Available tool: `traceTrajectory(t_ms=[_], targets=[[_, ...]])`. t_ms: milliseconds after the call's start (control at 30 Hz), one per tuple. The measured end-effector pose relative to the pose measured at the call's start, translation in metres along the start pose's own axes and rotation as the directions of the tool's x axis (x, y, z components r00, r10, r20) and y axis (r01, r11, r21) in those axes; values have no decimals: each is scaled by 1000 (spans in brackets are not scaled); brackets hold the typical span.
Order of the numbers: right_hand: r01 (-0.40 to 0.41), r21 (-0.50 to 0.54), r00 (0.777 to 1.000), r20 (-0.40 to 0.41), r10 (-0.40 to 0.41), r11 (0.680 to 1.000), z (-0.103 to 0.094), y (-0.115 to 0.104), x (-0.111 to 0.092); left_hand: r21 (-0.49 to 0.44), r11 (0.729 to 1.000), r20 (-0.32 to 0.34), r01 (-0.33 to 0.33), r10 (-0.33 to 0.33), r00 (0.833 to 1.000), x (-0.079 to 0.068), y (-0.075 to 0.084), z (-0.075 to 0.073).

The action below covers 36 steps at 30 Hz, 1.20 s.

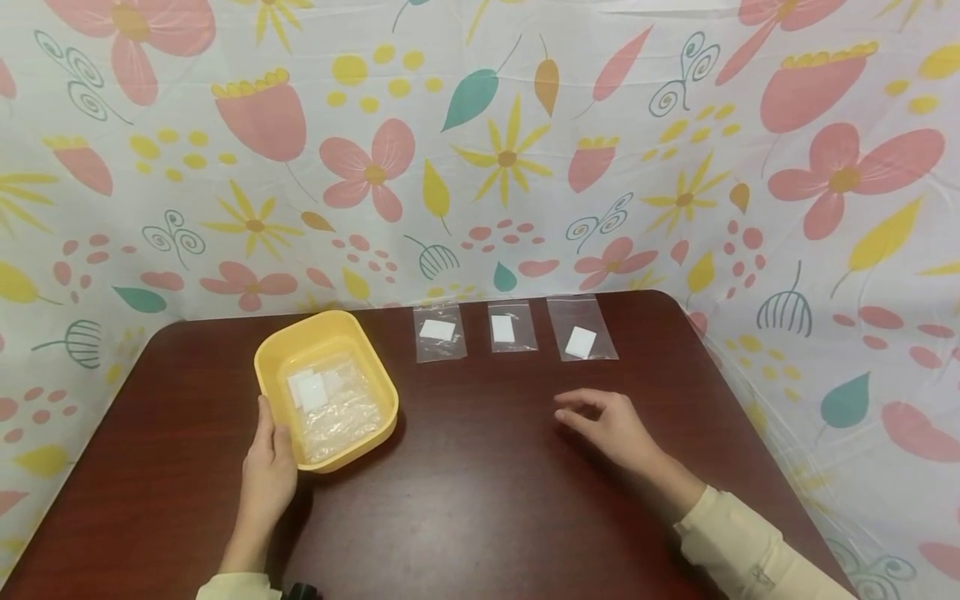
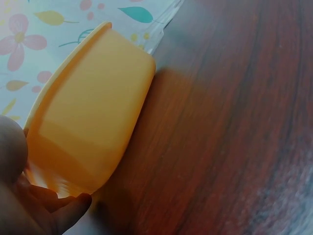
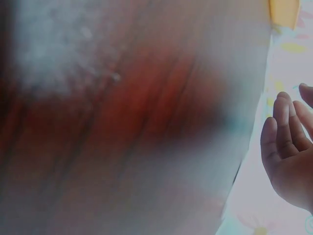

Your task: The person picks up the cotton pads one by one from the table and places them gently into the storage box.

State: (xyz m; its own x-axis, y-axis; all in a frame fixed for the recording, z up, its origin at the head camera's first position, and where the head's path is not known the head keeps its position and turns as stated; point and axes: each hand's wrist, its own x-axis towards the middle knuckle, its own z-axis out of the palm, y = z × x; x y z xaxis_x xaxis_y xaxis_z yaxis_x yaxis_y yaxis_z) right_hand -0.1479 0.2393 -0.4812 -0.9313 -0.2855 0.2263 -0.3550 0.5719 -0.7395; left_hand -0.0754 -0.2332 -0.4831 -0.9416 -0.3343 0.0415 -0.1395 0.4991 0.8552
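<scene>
My left hand (image 1: 270,475) holds a yellow plastic basin (image 1: 318,346) by its left side. In the left wrist view, the thumb lies at the rim and the fingers (image 2: 73,210) reach under the outer wall. Inside the basin lie clear plastic bags (image 1: 345,425) with white rectangular pieces (image 1: 311,390). My right hand (image 1: 611,425) hovers over the right half of the table, fingers loosely bent and holding nothing. Its fingers also show at the edge of the right wrist view.
Three clear zip bags, left (image 1: 454,350), middle (image 1: 522,333) and right (image 1: 592,313), lie in a row along the table's back edge, each with a white rectangle. The dark brown table (image 1: 465,492) meets a flower-patterned cloth (image 1: 420,100) behind and at the sides.
</scene>
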Motion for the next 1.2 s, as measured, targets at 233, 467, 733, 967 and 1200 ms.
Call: traceTrajectory(t_ms=[233, 467, 733, 967, 1200], targets=[[8, -23, 1000, -15, -8, 1000, -5, 2, 10, -5, 1000, 4, 3, -3, 1000, 0, 0, 0], [19, -26, 998, -52, -21, 999, -10, 7, 23, -6, 1000, 13, 12, -12, 1000, 2, -1, 1], [18, -31, 998, -60, -20, 999, -16, 16, 37, -3, 1000, 14, 12, -12, 1000, 0, 0, 0], [10, -52, 998, -69, -14, 999, -24, 24, 51, 1, 1000, 10, 17, -17, 1000, -1, 1, 0], [-2, -111, 995, -99, -9, 994, -30, 40, 70, -3, 1000, 9, 23, -23, 1000, -2, 1, 0]])
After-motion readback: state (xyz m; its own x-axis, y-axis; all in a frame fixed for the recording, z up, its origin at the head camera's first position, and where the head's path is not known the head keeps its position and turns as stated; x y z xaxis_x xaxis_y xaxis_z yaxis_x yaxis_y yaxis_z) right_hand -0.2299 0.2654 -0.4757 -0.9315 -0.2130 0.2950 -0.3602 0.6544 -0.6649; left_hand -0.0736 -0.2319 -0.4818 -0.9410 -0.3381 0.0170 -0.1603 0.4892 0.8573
